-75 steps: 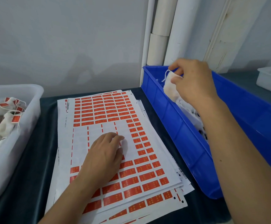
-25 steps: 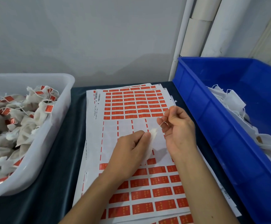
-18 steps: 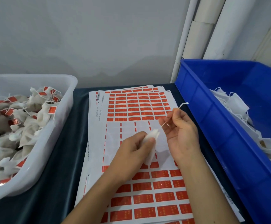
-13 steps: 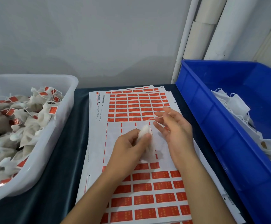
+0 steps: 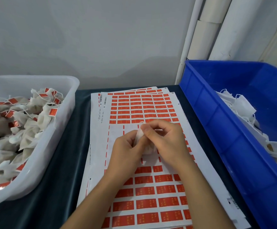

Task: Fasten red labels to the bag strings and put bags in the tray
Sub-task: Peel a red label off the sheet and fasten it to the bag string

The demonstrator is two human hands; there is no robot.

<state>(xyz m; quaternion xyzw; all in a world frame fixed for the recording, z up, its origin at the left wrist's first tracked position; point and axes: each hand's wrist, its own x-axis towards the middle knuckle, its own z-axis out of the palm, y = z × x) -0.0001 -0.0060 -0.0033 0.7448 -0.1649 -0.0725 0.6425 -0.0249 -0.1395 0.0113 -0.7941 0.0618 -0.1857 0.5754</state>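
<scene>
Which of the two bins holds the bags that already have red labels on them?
The white tray on the left: its bags carry red labels. The bags in the blue bin on the right show only plain white strings.

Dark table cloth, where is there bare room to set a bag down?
Bare dark cloth lies between the white plastic tray and the red label sheets. The strip beside the blue plastic bin is narrow. Both hands crowd the sheets' middle.
</scene>
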